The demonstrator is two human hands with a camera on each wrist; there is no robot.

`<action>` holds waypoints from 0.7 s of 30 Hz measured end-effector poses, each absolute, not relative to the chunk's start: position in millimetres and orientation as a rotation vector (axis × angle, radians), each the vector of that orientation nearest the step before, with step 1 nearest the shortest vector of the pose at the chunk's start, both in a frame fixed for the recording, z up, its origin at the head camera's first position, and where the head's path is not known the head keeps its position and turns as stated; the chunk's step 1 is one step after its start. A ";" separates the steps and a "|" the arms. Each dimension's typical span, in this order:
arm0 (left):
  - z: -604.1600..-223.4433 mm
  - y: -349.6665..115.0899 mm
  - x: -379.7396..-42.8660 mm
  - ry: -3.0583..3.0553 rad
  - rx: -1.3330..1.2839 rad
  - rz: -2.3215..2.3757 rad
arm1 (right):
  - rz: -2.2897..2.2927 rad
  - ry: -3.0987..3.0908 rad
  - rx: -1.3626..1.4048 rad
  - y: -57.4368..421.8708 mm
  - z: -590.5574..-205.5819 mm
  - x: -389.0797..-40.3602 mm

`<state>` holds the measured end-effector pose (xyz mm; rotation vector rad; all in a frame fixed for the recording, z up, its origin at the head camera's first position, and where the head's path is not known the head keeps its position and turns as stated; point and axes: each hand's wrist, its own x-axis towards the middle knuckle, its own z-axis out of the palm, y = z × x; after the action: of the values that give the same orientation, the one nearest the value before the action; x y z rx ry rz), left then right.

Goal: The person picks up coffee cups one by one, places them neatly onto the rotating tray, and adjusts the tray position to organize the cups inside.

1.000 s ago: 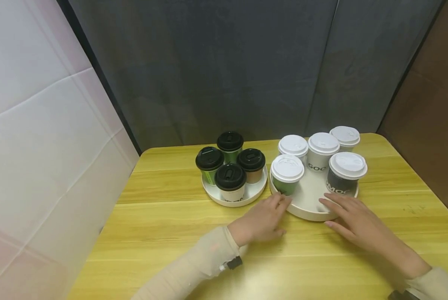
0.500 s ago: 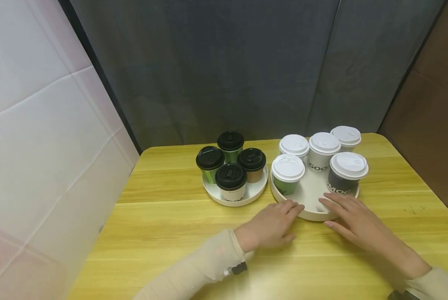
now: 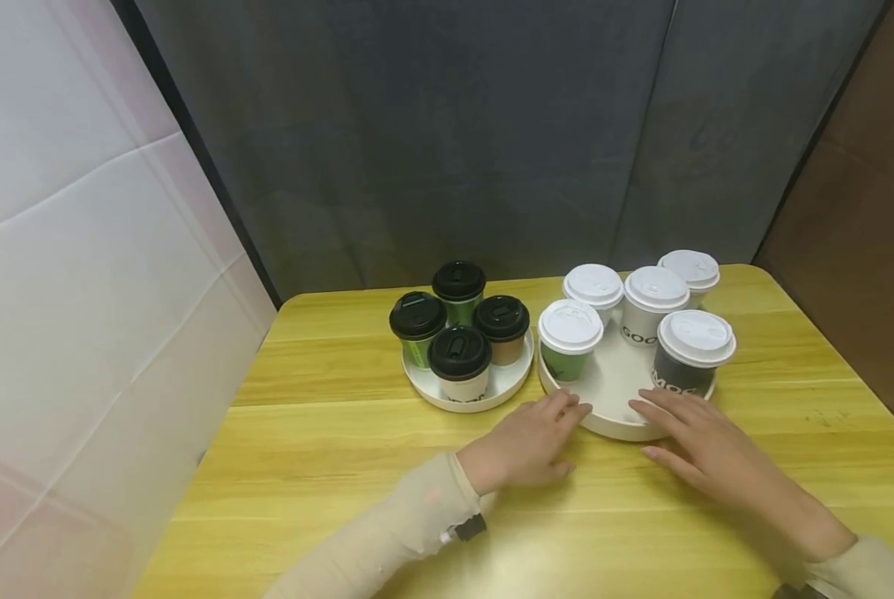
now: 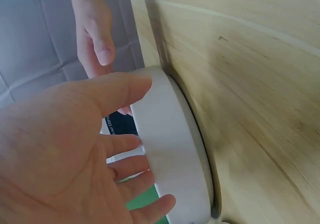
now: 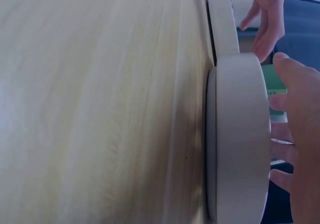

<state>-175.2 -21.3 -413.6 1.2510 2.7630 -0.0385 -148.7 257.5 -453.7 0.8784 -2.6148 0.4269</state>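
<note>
A round white rimmed turntable tray [image 3: 614, 426] carries several paper cups with white lids, among them a green cup [image 3: 568, 362] at its left and a dark grey cup [image 3: 682, 372] at its right. At the tray's front left rim is my left hand [image 3: 525, 441], fingers loosely spread with the tips over the edge. My right hand [image 3: 716, 453] lies at the front right rim, fingers extended below the dark grey cup. In the left wrist view the thumb [image 4: 132, 90] overlaps the rim wall. The right wrist view shows fingertips [image 5: 281, 178] along the rim.
To the left stands a smaller white round tray [image 3: 454, 406] with several black-lidded cups [image 3: 459, 353], close beside the turntable. Both stand on a wooden table [image 3: 327, 466]. A dark grey curtain [image 3: 447, 141] hangs behind, a pale panel [image 3: 80, 291] at left and a brown one [image 3: 866, 208] at right.
The white-lidded cups have turned a little clockwise with the turntable: the green cup back and left, the rear ones right, the dark grey one forward. My left hand has shifted left.
</note>
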 end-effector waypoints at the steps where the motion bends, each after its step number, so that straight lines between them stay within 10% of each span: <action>1: -412.8 -21.8 -175.9 2.761 1.250 -0.036 | 0.431 -2.623 0.877 256.8 -453.4 -148.1; 21: -395.2 -16.1 -174.7 2.699 1.278 0.051 | 0.674 -2.397 0.682 278.0 -354.3 -182.0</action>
<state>-174.7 -16.1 -395.2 1.2782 2.6992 0.0507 -182.0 278.0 -354.3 0.6824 -2.3966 0.6735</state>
